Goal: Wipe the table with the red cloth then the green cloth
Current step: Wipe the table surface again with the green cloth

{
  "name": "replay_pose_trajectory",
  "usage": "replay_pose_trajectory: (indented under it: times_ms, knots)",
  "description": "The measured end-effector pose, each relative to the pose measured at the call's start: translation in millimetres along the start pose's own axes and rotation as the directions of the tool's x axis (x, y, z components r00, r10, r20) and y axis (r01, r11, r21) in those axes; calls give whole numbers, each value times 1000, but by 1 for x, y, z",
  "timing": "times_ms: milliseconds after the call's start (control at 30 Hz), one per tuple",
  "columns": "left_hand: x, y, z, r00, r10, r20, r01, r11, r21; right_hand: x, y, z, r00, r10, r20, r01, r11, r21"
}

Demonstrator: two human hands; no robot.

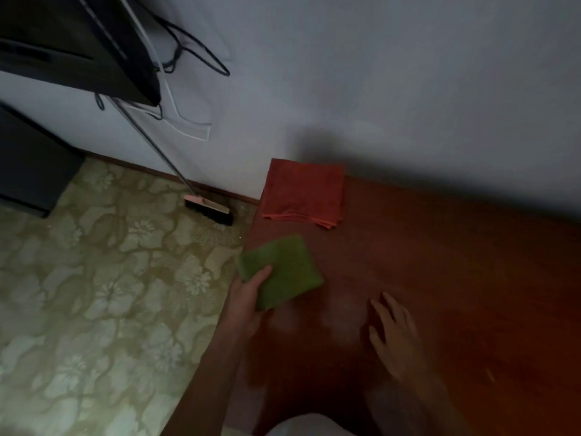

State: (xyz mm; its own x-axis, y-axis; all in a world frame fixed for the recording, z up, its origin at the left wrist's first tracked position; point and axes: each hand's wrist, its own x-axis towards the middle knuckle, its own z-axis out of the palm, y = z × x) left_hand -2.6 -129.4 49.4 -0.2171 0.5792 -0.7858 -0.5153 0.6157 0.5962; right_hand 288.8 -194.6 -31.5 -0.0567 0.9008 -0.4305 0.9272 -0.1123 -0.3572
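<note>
Green folded terry cloth [281,272] sits at the left edge of the reddish-brown wooden table [440,262], one corner overhanging the floor; the left hand [248,297] clamps it, thumb on top. Farther along that edge, against the wall, the folded red cloth [303,191] lies untouched. The right hand [393,335] rests on the table, fingers spread, gripping nothing. Risk: starting with green breaks the order, and a loose grip near the edge could drop it onto the patterned floor [110,294]
</note>
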Motion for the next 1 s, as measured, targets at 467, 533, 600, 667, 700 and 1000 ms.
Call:
replay_pose_trajectory:
  times_ms: [467, 533, 600, 667, 700, 1000]
  knots:
    - [-181, -208, -143, 977, -97, -192, -51, 763, -644, -133, 63, 23, 997, -33, -63, 38, 996, 82]
    - [-193, -213, -148, 958, -90, -272, -94, 797, -596, -151, 84, 30, 999, -1, -33, 3, 999, 47]
    - [-197, -211, -151, 927, -27, -375, -174, 853, -493, -170, 99, 34, 999, 28, -35, -25, 998, 65]
    - [-195, -199, -155, 877, 146, -458, -282, 927, -246, -187, 107, 36, 997, 58, -54, -53, 994, 98]
    - [-189, -194, -158, 848, 255, -464, -320, 945, -64, -194, 110, 38, 995, 77, -60, -71, 993, 99]
    - [-63, -183, -207, 658, 586, 473, -463, -180, 868, -189, 91, 69, 973, 88, -211, -81, 996, 45]
